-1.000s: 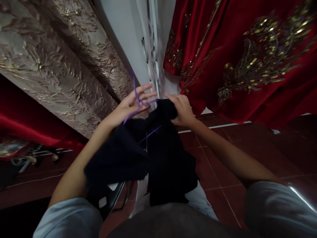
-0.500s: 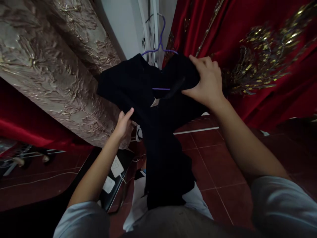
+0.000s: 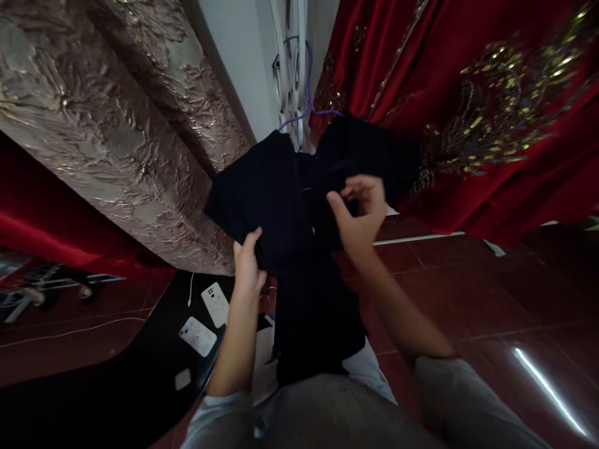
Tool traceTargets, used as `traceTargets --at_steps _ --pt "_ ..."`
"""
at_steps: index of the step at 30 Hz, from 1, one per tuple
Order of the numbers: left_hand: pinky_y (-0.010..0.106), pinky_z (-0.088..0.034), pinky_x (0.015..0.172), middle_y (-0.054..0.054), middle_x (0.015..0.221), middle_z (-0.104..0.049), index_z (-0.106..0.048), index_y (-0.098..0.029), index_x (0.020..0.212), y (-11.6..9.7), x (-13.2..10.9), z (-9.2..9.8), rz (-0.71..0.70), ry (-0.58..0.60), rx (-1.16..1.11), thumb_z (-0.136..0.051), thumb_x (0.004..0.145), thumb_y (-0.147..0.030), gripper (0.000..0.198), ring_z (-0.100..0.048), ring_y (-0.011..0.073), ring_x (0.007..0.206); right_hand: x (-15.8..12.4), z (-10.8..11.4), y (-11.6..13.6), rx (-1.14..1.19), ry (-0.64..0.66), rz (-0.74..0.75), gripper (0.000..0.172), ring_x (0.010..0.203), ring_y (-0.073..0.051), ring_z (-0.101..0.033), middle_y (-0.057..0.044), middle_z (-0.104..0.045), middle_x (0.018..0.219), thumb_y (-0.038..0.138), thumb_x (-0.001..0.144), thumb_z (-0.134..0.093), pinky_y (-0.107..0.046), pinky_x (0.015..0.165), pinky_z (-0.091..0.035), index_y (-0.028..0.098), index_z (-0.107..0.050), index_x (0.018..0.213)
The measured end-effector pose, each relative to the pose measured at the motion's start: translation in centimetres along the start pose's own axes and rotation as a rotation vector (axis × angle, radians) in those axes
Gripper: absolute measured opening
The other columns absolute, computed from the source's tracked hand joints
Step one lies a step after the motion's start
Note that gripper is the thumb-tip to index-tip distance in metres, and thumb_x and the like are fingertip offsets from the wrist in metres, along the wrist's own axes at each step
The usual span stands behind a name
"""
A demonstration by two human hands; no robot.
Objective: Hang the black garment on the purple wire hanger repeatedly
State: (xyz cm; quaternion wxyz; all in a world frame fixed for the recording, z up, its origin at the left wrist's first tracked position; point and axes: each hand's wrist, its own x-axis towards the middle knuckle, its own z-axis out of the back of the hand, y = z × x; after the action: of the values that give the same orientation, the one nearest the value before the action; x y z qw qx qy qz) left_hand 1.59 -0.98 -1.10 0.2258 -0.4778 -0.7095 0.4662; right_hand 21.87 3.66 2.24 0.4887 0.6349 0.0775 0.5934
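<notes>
A dark, nearly black garment (image 3: 262, 187) sits on a purple hanger (image 3: 309, 103) in front of me, its lower part draping down to my lap. My left hand (image 3: 248, 262) grips its edge at the lower left, thumb on top and fingers underneath. Over the garment's right front, below the neck opening, is my right hand (image 3: 362, 215). Its fingers are bent, with a gap between them and the thumb, and nothing shows in it. The hanger's lower bar is mostly covered by dark cloth.
A white metal rack (image 3: 290, 68) stands behind the hanger. Textured beige fabric (image 3: 140, 143) hangs at left, red cloth with gold sequins (image 3: 515, 106) at right. A black tabletop (image 3: 154, 349) at lower left bears a white phone (image 3: 199, 337) and another patterned phone (image 3: 216, 304).
My right hand has let go of the garment's right shoulder and moved down and left over its front. My left hand keeps its grip, slightly lower and farther right in view.
</notes>
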Motion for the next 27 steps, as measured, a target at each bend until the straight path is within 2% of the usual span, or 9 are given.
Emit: traceTargets --at_steps 2,6,9,11,14,16,18,23,27 --pt "0.040 -0.057 0.106 0.007 0.121 -0.074 -0.063 -0.023 0.118 0.7 -1.8 -0.4 0.083 -0.046 -0.019 -0.077 0.077 -0.026 0.043 -0.068 0.0251 0.121 -2.8 -3.2 -0.8 0.160 0.074 -0.297 0.034 0.080 -0.021 -0.059 -0.004 -0.058 0.085 0.056 0.091 -0.061 -0.038 0.076 -0.051 0.024 -0.051 0.099" --pt "0.038 -0.058 0.103 0.007 0.113 -0.075 -0.063 -0.024 0.118 2.0 -3.5 0.0 0.120 -0.113 -0.046 -0.074 0.080 -0.024 0.039 -0.070 0.0240 0.117 -6.5 -6.0 -3.0 0.247 0.117 -0.469 0.033 0.069 -0.021 -0.057 -0.001 -0.055 0.073 0.053 0.087 -0.065 -0.036 0.065 -0.048 0.027 -0.044 0.088" --pt "0.037 -0.059 0.098 0.007 0.111 -0.075 -0.064 -0.024 0.117 2.4 -3.3 0.9 0.072 -0.112 -0.025 -0.073 0.084 -0.027 0.035 -0.070 0.0239 0.114 -9.2 -5.0 -3.9 0.299 0.127 -0.551 0.032 0.083 -0.026 -0.065 -0.004 -0.066 0.088 0.053 0.085 -0.067 -0.040 0.070 -0.053 0.028 -0.050 0.095" --pt "0.036 -0.057 0.101 0.008 0.116 -0.074 -0.065 -0.023 0.119 2.6 -3.0 1.4 -0.023 -0.061 0.007 -0.072 0.085 -0.028 0.034 -0.069 0.0236 0.117 -10.8 -3.8 -3.9 0.326 0.240 -0.663 0.029 0.080 -0.027 -0.067 -0.004 -0.069 0.087 0.053 0.085 -0.068 -0.040 0.067 -0.053 0.028 -0.055 0.093" --pt "0.034 -0.043 0.117 0.007 0.136 -0.065 -0.060 -0.023 0.129 3.1 -2.6 1.8 -0.323 -0.053 0.085 -0.070 0.085 -0.019 0.045 -0.058 0.0208 0.134 -12.1 -2.1 -3.0 0.383 0.491 -0.832 0.034 0.059 -0.022 -0.060 -0.004 -0.065 0.068 0.054 0.090 -0.065 -0.037 0.055 -0.047 0.025 -0.061 0.074" --pt "0.033 -0.032 0.124 0.007 0.150 -0.054 -0.055 -0.025 0.137 3.4 -2.5 2.0 -0.487 -0.077 0.197 -0.071 0.085 -0.015 0.056 -0.047 0.0196 0.144 -11.9 -1.4 -2.0 0.421 0.545 -0.850 0.042 0.053 -0.018 -0.057 -0.005 -0.063 0.061 0.053 0.093 -0.061 -0.034 0.052 -0.045 0.022 -0.062 0.064" --pt "0.034 -0.033 0.123 0.008 0.149 -0.053 -0.056 -0.025 0.138 3.7 -2.7 2.2 -0.498 0.011 0.329 -0.073 0.087 -0.018 0.054 -0.048 0.0206 0.142 -11.3 -1.0 -0.9 0.442 0.482 -0.852 0.045 0.053 -0.016 -0.058 -0.006 -0.063 0.059 0.050 0.093 -0.061 -0.031 0.053 -0.045 0.019 -0.062 0.060" --pt "0.029 -0.052 0.089 0.005 0.096 -0.067 -0.068 -0.020 0.108 4.7 -4.1 1.3 -0.246 0.561 0.488 -0.063 0.099 -0.028 0.013 -0.066 0.0186 0.093 -10.4 -0.7 0.7 0.458 0.440 -0.816 0.047 0.050 -0.012 -0.056 -0.005 -0.062 0.056 0.055 0.086 -0.069 -0.027 0.052 -0.043 0.016 -0.062 0.060" --pt "0.027 -0.047 0.074 0.004 0.086 -0.061 -0.066 -0.019 0.088 4.8 -5.1 0.1 -0.363 0.561 0.561 -0.059 0.100 -0.025 0.016 -0.060 0.0170 0.081 -10.7 0.0 0.9 0.465 0.420 -0.798 0.058 0.051 -0.012 -0.054 -0.003 -0.059 0.055 0.069 0.089 -0.062 -0.025 0.052 -0.041 0.018 -0.057 0.060"
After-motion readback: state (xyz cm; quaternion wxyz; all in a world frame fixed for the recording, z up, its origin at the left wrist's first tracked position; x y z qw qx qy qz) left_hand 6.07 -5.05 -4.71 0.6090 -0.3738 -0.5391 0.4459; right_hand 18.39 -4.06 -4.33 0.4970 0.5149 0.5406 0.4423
